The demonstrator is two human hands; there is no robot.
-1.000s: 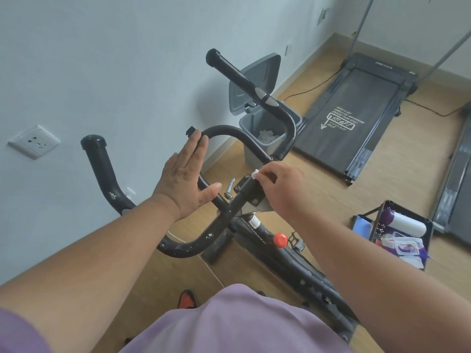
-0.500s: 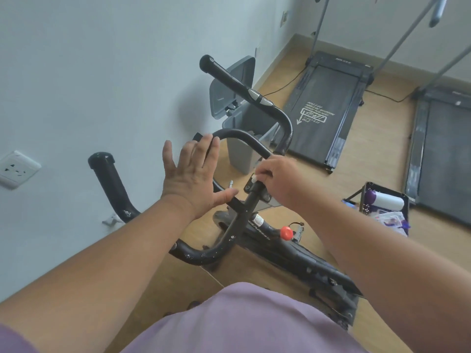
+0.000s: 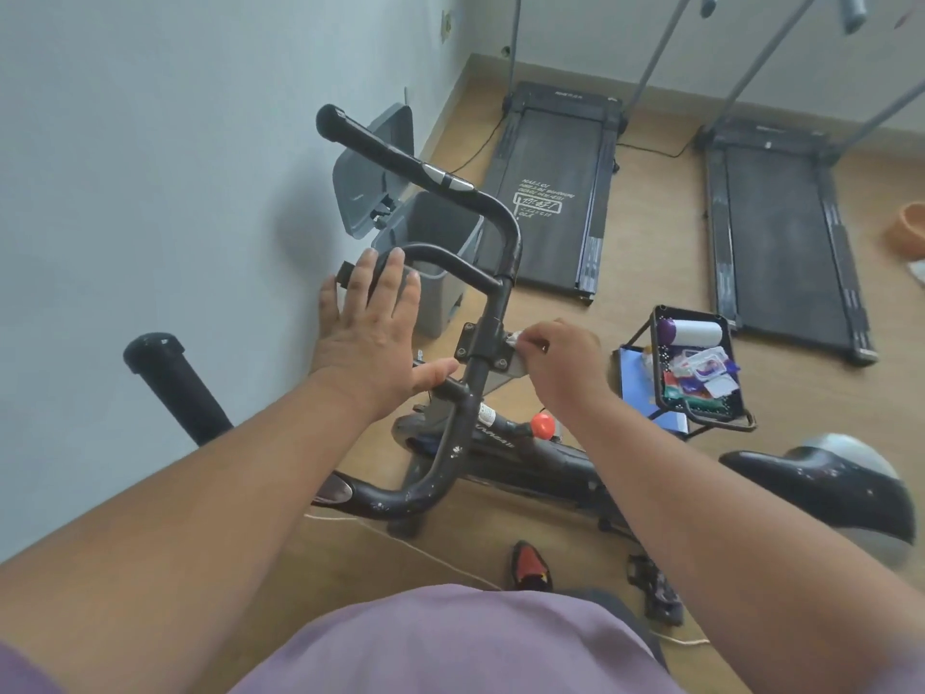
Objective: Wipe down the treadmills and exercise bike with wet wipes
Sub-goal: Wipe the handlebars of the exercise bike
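The black exercise bike handlebar (image 3: 493,232) fills the middle of the head view, with its seat (image 3: 826,480) at the right. My right hand (image 3: 560,363) pinches a small white wet wipe (image 3: 514,338) against the right side of the bolted metal bracket (image 3: 483,350) on the handlebar stem. My left hand (image 3: 373,333) is flat and spread, fingers apart, over the inner handlebar loop with the thumb by the stem; it holds nothing. Two dark treadmills (image 3: 553,192) (image 3: 781,232) lie on the floor beyond.
An open grey bin (image 3: 425,242) stands against the white wall behind the handlebar. A black tray (image 3: 696,363) with a purple-capped roll and wipe packs sits right of the bike. An orange bowl (image 3: 908,232) lies at the far right. A red knob (image 3: 543,425) is on the frame.
My right hand with the wipe has slid from the top of the stem clamp to the bracket's right side. The left hand stayed spread by the loop. The view swung right, showing both treadmills.
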